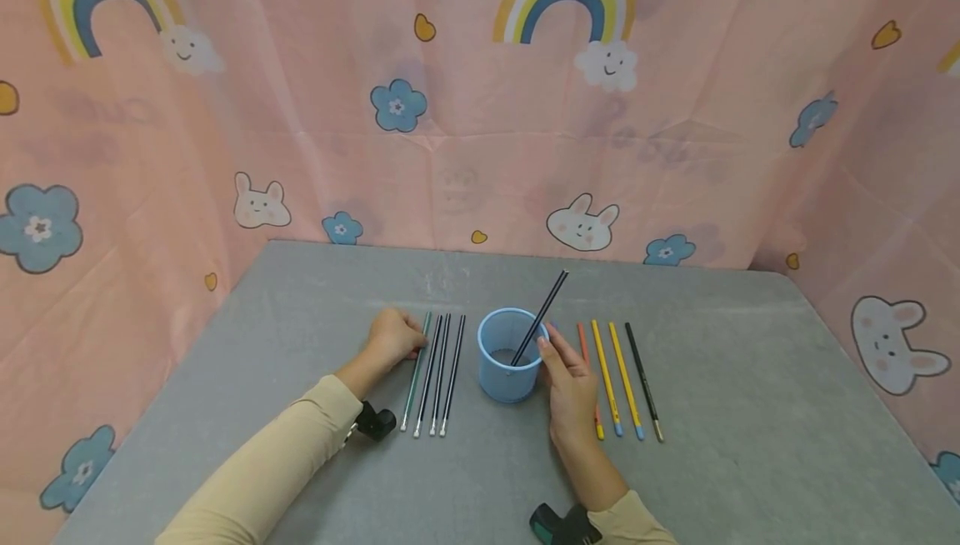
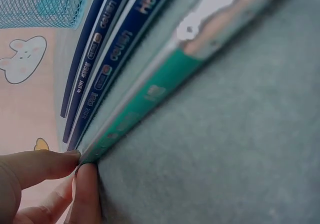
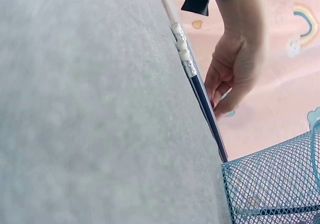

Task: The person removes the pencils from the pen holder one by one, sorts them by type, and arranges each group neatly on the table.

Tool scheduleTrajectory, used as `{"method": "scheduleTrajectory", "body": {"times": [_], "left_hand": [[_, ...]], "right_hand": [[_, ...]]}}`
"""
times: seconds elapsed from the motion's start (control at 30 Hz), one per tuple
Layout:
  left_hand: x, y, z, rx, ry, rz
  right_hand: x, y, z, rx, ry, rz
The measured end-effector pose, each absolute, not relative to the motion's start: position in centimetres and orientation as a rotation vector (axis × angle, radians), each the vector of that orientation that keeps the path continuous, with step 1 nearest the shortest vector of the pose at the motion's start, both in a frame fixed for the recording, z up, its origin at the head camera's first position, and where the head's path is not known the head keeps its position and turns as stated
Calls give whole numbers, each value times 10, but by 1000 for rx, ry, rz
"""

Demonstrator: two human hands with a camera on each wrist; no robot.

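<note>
In the head view, my left hand [image 1: 392,335] pinches the far end of a green pencil [image 1: 411,391] between thumb and fingers. The left wrist view shows the fingertips on that green pencil [image 2: 150,93], which lies close over the grey table. Just right of it, several dark blue pencils [image 1: 439,374] lie side by side, eraser ends toward me. My right hand [image 1: 573,399] grips the right side of a light blue mesh pencil cup [image 1: 507,382] near its rim. Dark pencils [image 1: 552,293] lean inside the cup, tilted to the right.
To the right of the cup lie an orange-red pencil [image 1: 582,345], two yellow pencils [image 1: 603,370] and a black pencil [image 1: 642,374], roughly parallel. A pink printed curtain [image 1: 450,187] hangs behind and beside the grey table [image 1: 750,412].
</note>
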State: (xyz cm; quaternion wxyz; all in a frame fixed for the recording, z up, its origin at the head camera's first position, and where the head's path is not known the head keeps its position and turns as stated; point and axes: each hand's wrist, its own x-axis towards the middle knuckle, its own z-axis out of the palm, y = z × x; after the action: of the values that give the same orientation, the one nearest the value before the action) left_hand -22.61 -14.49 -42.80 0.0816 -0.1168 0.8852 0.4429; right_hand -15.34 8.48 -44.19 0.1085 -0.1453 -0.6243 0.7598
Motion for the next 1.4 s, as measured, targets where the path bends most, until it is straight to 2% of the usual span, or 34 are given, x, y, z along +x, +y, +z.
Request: {"method": "scheduleTrajectory", "body": {"times": [0.33, 0.73, 1.4], "left_hand": [[-226, -141, -418, -267, 2726, 1405], [-212, -86, -383, -8, 2667, 1758], [-205, -42, -367, 264, 2718, 1757]], "right_hand": [[-152, 83, -442, -434, -1835, 2223], [-154, 85, -442, -458, -1846, 2215], [-154, 84, -444, -404, -1815, 2239]]}}
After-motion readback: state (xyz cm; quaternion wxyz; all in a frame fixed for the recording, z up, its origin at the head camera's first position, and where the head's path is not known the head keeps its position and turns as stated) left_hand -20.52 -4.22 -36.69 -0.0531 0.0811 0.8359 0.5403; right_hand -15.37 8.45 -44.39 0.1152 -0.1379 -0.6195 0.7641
